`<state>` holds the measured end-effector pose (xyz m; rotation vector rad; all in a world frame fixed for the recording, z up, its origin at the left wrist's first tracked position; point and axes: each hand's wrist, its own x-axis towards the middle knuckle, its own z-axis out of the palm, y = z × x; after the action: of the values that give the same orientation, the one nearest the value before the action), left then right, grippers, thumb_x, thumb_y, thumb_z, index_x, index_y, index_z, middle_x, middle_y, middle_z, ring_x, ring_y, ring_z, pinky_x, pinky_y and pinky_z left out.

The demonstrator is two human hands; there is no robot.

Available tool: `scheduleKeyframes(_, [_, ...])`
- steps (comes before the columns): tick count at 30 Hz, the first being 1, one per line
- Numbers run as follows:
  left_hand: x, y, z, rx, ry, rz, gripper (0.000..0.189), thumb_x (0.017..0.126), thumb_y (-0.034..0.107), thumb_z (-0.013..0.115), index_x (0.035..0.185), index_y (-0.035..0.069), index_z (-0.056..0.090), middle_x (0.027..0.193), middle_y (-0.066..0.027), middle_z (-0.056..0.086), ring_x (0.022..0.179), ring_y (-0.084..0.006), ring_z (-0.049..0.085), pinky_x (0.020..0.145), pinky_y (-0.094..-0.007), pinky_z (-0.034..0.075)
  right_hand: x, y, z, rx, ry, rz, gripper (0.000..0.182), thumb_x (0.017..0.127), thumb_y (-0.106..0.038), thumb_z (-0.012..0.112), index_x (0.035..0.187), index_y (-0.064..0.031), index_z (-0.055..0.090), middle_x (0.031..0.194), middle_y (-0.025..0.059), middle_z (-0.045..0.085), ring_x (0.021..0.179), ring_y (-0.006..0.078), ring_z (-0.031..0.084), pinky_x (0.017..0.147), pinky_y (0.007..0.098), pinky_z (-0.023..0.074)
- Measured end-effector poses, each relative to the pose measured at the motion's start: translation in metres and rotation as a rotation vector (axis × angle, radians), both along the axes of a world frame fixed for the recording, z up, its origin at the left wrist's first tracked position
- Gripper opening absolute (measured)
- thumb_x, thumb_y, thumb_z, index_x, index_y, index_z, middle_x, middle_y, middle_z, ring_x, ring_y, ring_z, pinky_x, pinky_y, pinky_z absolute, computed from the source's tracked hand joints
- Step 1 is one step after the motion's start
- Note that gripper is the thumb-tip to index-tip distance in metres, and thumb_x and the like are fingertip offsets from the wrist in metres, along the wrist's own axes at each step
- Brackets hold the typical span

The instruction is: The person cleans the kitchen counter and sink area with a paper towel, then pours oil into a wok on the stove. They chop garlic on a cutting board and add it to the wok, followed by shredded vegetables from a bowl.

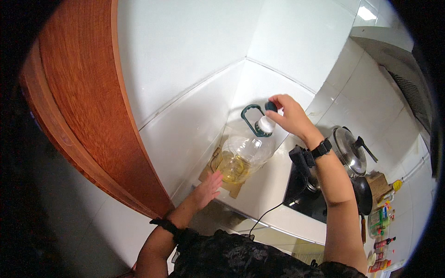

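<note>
A large clear plastic jug [247, 153] with yellow liquid, probably cooking oil, in its lower part stands on a cardboard piece [236, 190] in the counter corner. Around its white neck [267, 123] sits a green collar with a loop handle [247, 114]. My right hand [290, 116] pinches a dark green cap [271, 107] at the top of the neck; whether cap and neck touch is hard to tell. My left hand [208, 189] is beside the jug's base, fingers extended and holding nothing. Whether its fingertips touch the jug cannot be seen clearly.
Right of the jug, a black cooktop [295, 205] carries a lidded metal pot [349, 151], partly behind my forearm. A dark pan [363, 194] and several condiment bottles [380, 245] are farther right. A wooden panel [90, 104] rises at left; a black cable [266, 212] crosses the counter edge.
</note>
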<state>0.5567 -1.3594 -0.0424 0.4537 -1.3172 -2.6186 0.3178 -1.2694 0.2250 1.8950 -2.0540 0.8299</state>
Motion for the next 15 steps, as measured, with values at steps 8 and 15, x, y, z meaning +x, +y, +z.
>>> scheduleKeyframes(8, [0.000, -0.013, -0.049, -0.458, 0.204, 0.001, 0.057, 0.092, 0.039, 0.026, 0.140, 0.012, 0.017, 0.146, -0.0081, 0.016, 0.135, -0.0228, 0.013, 0.108, -0.0439, 0.010, -0.004, -0.004, -0.005, 0.159, -0.041, 0.239, 0.038, 0.072, -0.014, 0.070, 0.107, -0.0049, 0.058, 0.096, 0.0106, 0.057, 0.087, 0.0223, 0.056, 0.078, 0.0317, 0.0455])
scheduleKeyframes(15, [0.014, -0.002, 0.022, -0.545, 0.154, 0.008, 0.058, 0.093, 0.036, 0.033, 0.140, 0.007, 0.016, 0.146, -0.0116, 0.016, 0.135, -0.0230, 0.011, 0.110, -0.0366, 0.009, -0.009, -0.018, 0.001, 0.166, -0.086, 0.393, 0.044, 0.062, 0.003, 0.069, 0.103, -0.0013, 0.056, 0.093, 0.0097, 0.055, 0.084, 0.0215, 0.055, 0.075, 0.0294, 0.0466])
